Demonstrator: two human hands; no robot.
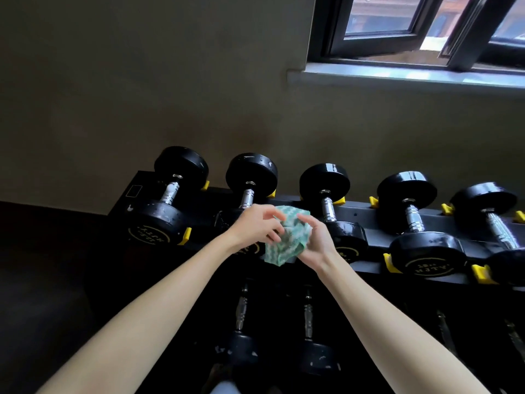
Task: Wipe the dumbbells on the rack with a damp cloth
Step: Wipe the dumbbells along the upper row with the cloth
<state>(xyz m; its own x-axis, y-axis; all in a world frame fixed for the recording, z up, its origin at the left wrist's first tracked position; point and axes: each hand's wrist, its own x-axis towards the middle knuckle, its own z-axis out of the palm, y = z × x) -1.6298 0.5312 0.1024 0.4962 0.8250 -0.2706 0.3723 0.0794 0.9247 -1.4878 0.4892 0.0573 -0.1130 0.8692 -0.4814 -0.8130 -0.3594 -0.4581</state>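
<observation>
Two bare hands hold a green and white patterned cloth up in the air, just in front of a long black metal rack. The left hand pinches the top edge of the cloth with its fingertips. The right hand has its grip curled round the other side. The cloth is bunched up between them and does not seem to touch any weight yet. It hangs in front of the second black round-ended dumbbell with a shiny silver handle from the left.

The left hand's pinch looks light, so the cloth could slip and drop into the dark lower row. A bunched cloth may only clean a small patch, so some dirt could get missed. A hard push might roll a heavy dumbbell out of its small yellow holders, and it could fall on toes.
</observation>
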